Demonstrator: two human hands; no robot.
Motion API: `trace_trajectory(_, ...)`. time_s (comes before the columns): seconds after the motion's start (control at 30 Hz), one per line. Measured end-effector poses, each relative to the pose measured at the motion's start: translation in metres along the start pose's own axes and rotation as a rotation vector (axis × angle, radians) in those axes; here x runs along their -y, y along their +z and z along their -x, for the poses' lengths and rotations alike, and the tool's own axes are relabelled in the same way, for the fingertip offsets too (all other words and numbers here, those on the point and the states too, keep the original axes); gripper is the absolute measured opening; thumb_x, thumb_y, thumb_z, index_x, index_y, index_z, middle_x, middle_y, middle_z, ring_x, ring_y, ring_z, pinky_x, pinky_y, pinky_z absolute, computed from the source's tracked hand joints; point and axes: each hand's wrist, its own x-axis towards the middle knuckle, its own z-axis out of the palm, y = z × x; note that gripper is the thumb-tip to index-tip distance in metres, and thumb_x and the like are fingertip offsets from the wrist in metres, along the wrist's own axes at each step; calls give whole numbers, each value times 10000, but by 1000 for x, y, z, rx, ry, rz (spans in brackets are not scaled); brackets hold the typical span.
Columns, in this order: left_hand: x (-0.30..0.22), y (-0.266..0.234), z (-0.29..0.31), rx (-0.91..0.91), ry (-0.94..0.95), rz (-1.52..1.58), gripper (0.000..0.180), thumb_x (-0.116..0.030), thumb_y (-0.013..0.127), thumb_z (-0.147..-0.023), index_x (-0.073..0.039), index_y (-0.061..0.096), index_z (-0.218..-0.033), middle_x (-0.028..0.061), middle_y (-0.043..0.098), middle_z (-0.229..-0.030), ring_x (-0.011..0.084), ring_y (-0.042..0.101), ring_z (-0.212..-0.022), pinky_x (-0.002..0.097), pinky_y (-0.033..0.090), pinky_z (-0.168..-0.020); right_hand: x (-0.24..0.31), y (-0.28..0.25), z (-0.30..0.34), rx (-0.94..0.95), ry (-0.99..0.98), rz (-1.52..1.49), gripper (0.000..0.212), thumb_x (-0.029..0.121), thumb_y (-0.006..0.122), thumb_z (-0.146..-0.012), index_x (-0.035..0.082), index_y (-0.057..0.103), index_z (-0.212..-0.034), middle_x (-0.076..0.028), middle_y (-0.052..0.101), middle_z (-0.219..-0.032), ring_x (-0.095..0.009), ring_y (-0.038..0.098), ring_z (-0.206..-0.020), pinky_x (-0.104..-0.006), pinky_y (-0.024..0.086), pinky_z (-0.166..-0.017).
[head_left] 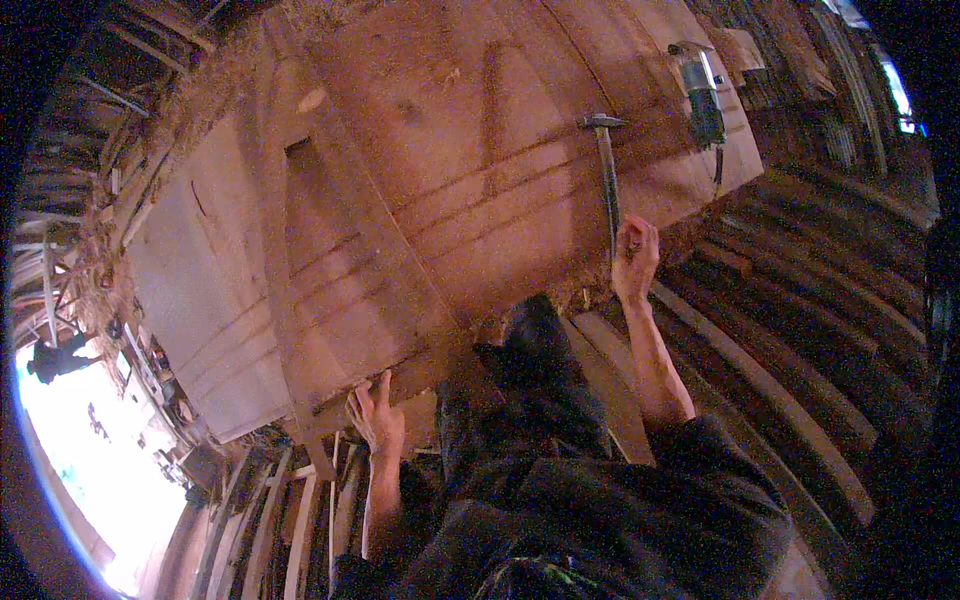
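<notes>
A large, pale brown wooden board [540, 210], marked with dark lines, spreads out in front of me. My left hand [376, 418] rests at its near edge, fingers stretched out and touching the wood. A hammer [607, 175] lies on the board toward the right, its head pointing away from me and its handle running to my right hand [635, 262]. Those fingers are curled closed beside the handle's end; what is in them, if anything, is too small to make out. Left of the middle, a long thin wooden strip [274, 240] crosses the board and overhangs the near edge.
A green and silvery object [703, 100], its kind unclear, lies near the board's right end. Long timber strips [790, 390] run along the floor to the right, and more stand at the lower left [265, 530]. Shavings [110, 250] heap along the left; bright light enters at lower left.
</notes>
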Motion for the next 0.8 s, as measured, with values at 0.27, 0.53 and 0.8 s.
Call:
trace_trajectory(0.27, 1, -26, -5, 71, -57, 19, 898, -177, 911, -610, -151, 575, -1443, 146, 473, -1458, 381, 435, -1368, 559, 350, -1144, -45, 9, -4, 5, 222, -115, 201, 174, 592, -1050, 12, 631, -1163, -80, 652, -1120, -200, 594, -1041, -340, 477, -938)
trace_trajectory(0.53, -6, -22, -8, 143, -176, 7, 797, -197, 845, -761, -82, 528, -1483, 214, 411, -1577, 432, 405, -1437, 564, 361, -1166, -20, 10, -16, 53, 424, -28, 312, 290, 518, -1089, 2, 619, -1154, -92, 651, -1109, -213, 588, -1032, -351, 461, -954)
trace_trajectory(0.8, 17, -6, 18, -18, -10, -56, 655, -484, 582, -989, -44, 528, -1471, 250, 468, -1529, 466, 467, -1392, 580, 419, -1116, -25, 6, -7, 41, 361, 9, 306, 287, 494, -1091, 10, 603, -1162, -106, 640, -1102, -237, 582, -1031, -377, 463, -951)
